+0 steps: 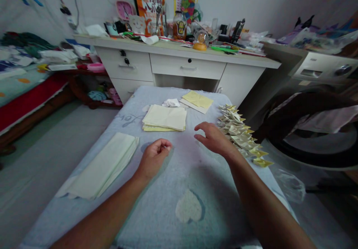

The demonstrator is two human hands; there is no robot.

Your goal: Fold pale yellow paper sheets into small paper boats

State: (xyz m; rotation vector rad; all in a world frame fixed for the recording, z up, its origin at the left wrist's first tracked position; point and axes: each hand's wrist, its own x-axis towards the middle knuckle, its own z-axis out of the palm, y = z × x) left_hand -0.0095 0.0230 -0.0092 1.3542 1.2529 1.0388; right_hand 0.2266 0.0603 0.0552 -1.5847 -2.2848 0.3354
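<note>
My left hand rests on the blue cloth with its fingers curled in toward the thumb, and I see nothing held in it. Raised a little to the right, my right hand has thumb and fingers apart and holds nothing. Ahead of the two hands lies a stack of cream paper sheets, with yellow edges at the bottom. On the left is a pile of long pale folded paper. Rows of folded paper pieces with pointed tips, cream and yellow, stand just beyond my right hand.
A blue cloth with a heart print covers the table. Yellow and white sheets and crumpled white paper lie toward its far end. Behind stands a cluttered white desk. A washing machine is at right, a bed at left.
</note>
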